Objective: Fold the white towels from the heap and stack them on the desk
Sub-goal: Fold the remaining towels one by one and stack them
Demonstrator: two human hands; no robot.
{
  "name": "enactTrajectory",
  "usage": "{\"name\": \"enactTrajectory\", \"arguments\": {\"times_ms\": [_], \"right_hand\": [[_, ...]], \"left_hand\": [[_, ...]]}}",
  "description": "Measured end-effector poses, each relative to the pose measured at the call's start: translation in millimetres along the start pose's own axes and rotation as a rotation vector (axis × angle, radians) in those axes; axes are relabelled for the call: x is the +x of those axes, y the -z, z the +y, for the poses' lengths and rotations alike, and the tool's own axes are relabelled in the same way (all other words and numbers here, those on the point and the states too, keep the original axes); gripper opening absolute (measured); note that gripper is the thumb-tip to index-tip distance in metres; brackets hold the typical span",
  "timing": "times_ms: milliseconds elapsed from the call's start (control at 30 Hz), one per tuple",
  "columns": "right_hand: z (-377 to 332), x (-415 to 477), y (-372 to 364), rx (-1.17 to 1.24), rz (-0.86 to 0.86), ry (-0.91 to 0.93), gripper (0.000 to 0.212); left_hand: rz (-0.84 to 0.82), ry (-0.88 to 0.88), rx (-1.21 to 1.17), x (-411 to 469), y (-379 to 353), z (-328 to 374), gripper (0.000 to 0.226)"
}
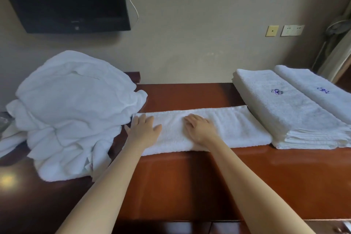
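Towel [228, 129]: one, folded into a long strip mid-desk [190, 180], long axis running left to right along the wall.
Left hand [143, 129]: flat, fingers spread, pressing the strip's left end.
Right hand [199, 129]: flat, fingers straight, pressing mid-strip.
Heap [72, 112]: one, rumpled, just left of the strip.
Folded piles: two, side by side. Left stack [284, 116] and right stack [326, 97] both point away towards the wall.

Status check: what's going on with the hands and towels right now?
Left hand, right hand flat on towel. Heap left, stacks right. Nothing blocking.
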State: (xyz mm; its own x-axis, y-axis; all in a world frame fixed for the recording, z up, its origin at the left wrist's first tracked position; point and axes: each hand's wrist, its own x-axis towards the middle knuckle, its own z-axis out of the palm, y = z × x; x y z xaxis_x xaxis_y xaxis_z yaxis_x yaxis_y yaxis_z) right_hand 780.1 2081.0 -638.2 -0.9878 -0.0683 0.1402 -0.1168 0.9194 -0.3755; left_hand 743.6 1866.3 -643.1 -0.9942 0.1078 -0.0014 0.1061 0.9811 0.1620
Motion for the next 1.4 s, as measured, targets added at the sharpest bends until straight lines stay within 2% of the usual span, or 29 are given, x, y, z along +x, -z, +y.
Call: {"name": "enactTrajectory", "arguments": {"times_ms": [100,233,300,400,433,500,533,600,667,833,900,1133,1233,1400], "right_hand": [[-0.4,0.7,-5.0,-0.052,0.02,0.013,0.043],[-1.5,-1.2,-5.7,-0.08,0.032,0.01,0.044],[-1.9,-1.8,-5.5,-0.087,0.033,0.013,0.045],[-1.7,-2.7,-5.5,-0.099,0.025,0.006,0.046],[-2.1,-2.8,-5.9,-0.106,0.033,0.005,0.045],[-2.9,-2.0,-5.4,-0.118,0.029,0.012,0.045],[-2.0,-1.0,-4.2,-0.12,0.016,0.025,0.045],[6.0,0.5,0.9,-0.146,-0.013,0.053,0.044],[25.0,0.8,11.6,-0.179,-0.025,0.003,0.047],[95.5,-6.1,41.6,-0.238,-0.005,-0.285,0.056],[106.1,-5.2,46.0,-0.214,-0.019,-0.317,0.057],[87.4,-8.9,45.2,-0.202,0.066,-0.233,0.05],[57.7,-10.4,37.6,-0.125,0.09,-0.122,0.053],[3.1,-9.8,11.1,-0.056,-0.025,0.087,0.053]], "left_hand": [[-0.048,0.016,-0.081,4.6,-3.3,-10.4,0.064],[-0.02,-0.004,-0.086,0.6,-1.3,-7.9,0.063],[0.071,-0.019,-0.06,-4.5,2.0,-6.3,0.058],[0.285,-0.219,-0.018,-14.6,5.7,6.7,0.05],[0.275,-0.282,-0.073,-16.4,5.7,14.1,0.048],[0.11,-0.295,-0.187,-16.7,3.2,27.1,0.049],[0.022,-0.268,-0.177,-15.4,1.0,29.6,0.051],[-0.049,-0.217,-0.075,-11.0,-2.4,28.1,0.055],[-0.055,-0.198,-0.028,-4.4,-4.2,23.0,0.058],[-0.017,-0.203,0.015,0.2,-15.5,21.9,0.062],[-0.006,-0.199,0.02,1.7,-17.1,20.9,0.063],[-0.014,-0.182,0.011,-2.6,-12.6,22.8,0.062],[-0.027,-0.134,0.003,-4.8,-8.3,22.8,0.063],[0.028,-0.036,-0.004,-11.4,6.0,8.3,0.064]]}}
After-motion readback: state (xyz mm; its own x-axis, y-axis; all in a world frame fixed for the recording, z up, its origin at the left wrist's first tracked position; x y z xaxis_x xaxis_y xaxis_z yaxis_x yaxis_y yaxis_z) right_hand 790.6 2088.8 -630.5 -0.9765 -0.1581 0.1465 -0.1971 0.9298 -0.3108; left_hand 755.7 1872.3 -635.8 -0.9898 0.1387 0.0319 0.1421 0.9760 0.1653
